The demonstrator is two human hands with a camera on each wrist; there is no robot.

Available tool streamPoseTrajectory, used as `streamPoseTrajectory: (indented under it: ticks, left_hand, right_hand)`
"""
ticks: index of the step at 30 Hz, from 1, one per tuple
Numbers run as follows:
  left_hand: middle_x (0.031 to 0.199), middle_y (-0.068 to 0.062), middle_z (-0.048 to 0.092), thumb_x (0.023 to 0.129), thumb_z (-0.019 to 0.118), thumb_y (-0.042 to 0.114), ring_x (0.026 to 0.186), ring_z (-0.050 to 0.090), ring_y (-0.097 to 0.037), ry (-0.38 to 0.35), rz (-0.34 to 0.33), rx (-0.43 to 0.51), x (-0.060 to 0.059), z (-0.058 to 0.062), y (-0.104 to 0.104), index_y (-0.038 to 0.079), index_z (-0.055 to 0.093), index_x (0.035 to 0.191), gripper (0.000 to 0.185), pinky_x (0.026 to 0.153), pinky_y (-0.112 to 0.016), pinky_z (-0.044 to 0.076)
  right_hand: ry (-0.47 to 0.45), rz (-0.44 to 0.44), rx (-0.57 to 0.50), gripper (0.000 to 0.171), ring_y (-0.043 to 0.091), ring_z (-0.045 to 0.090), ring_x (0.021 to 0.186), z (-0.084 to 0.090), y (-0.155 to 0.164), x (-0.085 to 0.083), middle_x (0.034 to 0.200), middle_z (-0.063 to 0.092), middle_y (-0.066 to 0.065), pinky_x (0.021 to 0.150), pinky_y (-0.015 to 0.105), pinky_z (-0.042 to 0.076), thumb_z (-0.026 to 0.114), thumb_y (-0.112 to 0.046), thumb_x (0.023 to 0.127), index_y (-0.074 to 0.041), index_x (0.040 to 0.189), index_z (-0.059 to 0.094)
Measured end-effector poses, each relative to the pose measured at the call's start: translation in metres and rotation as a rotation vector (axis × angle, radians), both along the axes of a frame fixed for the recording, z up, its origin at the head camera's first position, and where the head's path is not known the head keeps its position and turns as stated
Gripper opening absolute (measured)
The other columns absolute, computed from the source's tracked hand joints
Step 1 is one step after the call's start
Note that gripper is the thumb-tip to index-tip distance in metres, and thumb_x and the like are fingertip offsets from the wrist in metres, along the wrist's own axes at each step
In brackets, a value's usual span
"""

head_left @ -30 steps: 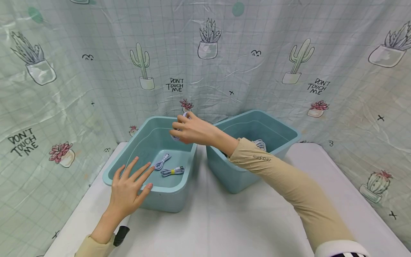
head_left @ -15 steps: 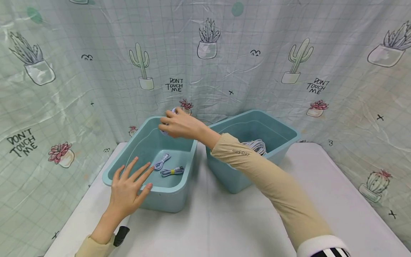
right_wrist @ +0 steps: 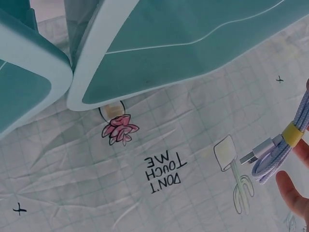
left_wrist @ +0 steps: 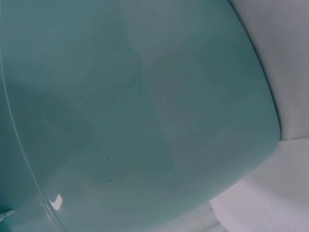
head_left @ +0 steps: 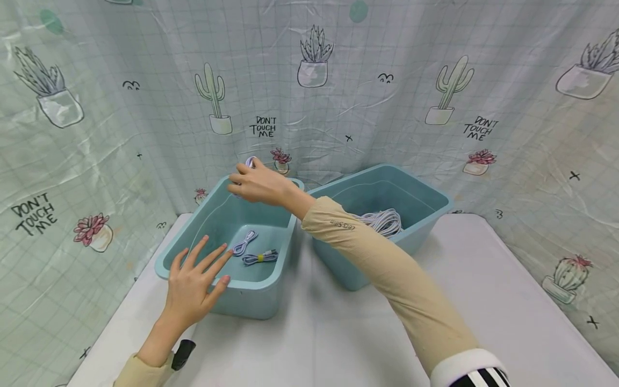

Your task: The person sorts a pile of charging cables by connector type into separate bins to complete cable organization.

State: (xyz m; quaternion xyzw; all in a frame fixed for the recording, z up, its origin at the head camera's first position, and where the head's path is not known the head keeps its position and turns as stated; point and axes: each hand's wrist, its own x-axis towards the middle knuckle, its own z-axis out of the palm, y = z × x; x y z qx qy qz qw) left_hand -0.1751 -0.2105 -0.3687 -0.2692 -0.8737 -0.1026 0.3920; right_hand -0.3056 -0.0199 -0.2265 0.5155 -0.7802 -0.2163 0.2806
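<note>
Above the far end of the left teal bin (head_left: 271,284), my right hand (head_left: 263,184) grips a coiled pale-lilac USB cable (right_wrist: 271,157). A yellow band wraps that coil and its metal plug sticks out, as the right wrist view shows. My left hand (head_left: 191,293) lies over the bin's near left rim with fingers spread and straight, holding nothing. On the bin's floor are two more coiled cables: a plain one (head_left: 244,243) and a yellow-banded one (head_left: 261,258). The left wrist view shows only the teal wall (left_wrist: 145,121) and some tabletop.
A second teal bin (head_left: 411,242) stands angled to the right, with a heap of white cables (head_left: 384,221) partly behind my right sleeve. Both bins are on a white table (head_left: 309,344). A printed curtain (head_left: 367,107) hangs close behind them.
My right hand has carried the cable leftward and slightly up, over the left bin's far end. More of the cable heap in the right bin shows. My left hand stays put.
</note>
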Motion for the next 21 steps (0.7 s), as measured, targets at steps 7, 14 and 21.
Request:
streamPoseTrajectory:
  ticks: [7,14,21]
  left_hand:
    - [0.117,-0.008,0.061,0.093,0.021,0.053,0.13,0.035,-0.029,0.001,0.003,-0.004,0.0,0.0,0.0,0.018,0.058,0.12,0.058,0.09,-0.061,0.029]
    - [0.117,-0.008,0.061,0.093,0.02,0.054,0.13,0.034,-0.029,-0.006,0.009,-0.011,0.003,0.002,0.001,0.016,0.058,0.119,0.059,0.09,-0.061,0.029]
    - [0.117,-0.009,0.061,0.093,0.02,0.054,0.129,0.035,-0.029,-0.002,0.012,-0.009,0.004,0.003,0.002,0.016,0.059,0.118,0.06,0.09,-0.061,0.029]
  right_hand:
    - [-0.032,-0.013,0.021,0.024,0.019,0.047,0.102,-0.001,-0.01,-0.006,0.112,0.054,-0.002,0.091,0.041,0.043,0.037,-0.019,0.097,-0.018,0.115,0.053]
    - [-0.099,-0.065,0.062,0.034,0.02,0.041,0.119,-0.006,-0.011,-0.009,0.129,0.049,-0.004,0.096,0.043,0.04,0.047,-0.022,0.093,-0.025,0.127,0.046]
    - [-0.119,-0.094,0.045,0.032,0.019,0.043,0.112,-0.01,0.005,-0.009,0.125,0.051,-0.006,0.089,0.038,0.041,0.05,-0.029,0.091,-0.027,0.123,0.051]
